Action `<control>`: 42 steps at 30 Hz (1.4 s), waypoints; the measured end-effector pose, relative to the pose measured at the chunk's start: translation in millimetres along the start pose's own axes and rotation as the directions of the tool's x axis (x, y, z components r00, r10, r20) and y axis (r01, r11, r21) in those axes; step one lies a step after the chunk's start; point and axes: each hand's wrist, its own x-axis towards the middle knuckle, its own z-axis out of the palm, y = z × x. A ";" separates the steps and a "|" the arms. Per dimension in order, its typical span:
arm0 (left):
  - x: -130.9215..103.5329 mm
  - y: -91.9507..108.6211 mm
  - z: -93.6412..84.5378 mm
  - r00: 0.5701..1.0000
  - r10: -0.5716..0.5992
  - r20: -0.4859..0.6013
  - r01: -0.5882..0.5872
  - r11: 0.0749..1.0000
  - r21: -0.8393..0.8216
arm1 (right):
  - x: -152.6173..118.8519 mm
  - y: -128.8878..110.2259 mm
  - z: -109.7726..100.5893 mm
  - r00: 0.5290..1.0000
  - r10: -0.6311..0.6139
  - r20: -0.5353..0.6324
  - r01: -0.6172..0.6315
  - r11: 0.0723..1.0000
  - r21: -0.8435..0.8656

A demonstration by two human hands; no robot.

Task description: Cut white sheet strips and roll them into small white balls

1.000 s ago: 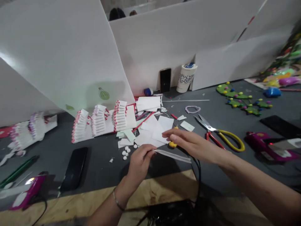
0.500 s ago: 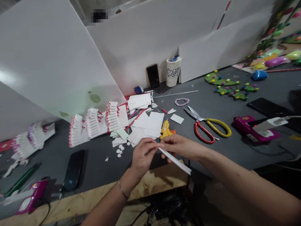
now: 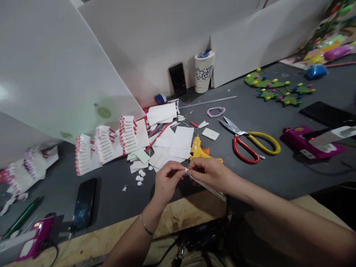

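Observation:
Thumb and forefinger of my left hand (image 3: 167, 182) pinch the near tip of a thin white strip (image 3: 213, 191), which looks like folded paper. My right hand (image 3: 213, 173) pinches the same strip right beside that tip, and the rest of it slants down to the right beneath my palm. Just beyond my right knuckles lies a yellow glue gun (image 3: 198, 150), partly covered by the hand. Loose white paper pieces (image 3: 180, 142) spread ahead of my fingers. Several small white balls (image 3: 139, 178) sit left of my left hand.
Red-and-yellow-handled scissors (image 3: 239, 132) lie open to the right, near a purple power strip (image 3: 308, 146). Cards with rows of white sticks (image 3: 104, 144) stand on the left, behind a phone (image 3: 84, 204). A paper cup (image 3: 204, 74) and white boards line the back.
My right hand has closed in over the strip, covering more of it. A bit of white now shows between both sets of fingertips. The camera view has shifted slightly.

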 end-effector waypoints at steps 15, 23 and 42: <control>-4.0 3.6 0.2 0.980 -0.199 0.000 0.199 0.979 -0.039 | -5.3 -7.0 2.3 0.998 -0.059 -0.015 0.058 0.993 -0.101; -7.9 4.8 1.8 0.986 -0.164 -0.008 0.163 0.983 -0.080 | -1.7 -16.8 -0.5 0.998 0.068 -0.016 -0.067 0.994 0.087; -11.3 0.9 5.2 0.997 0.075 -0.030 -0.070 0.987 0.144 | -6.1 -7.2 12.2 0.980 -0.137 -0.143 0.118 0.984 -0.136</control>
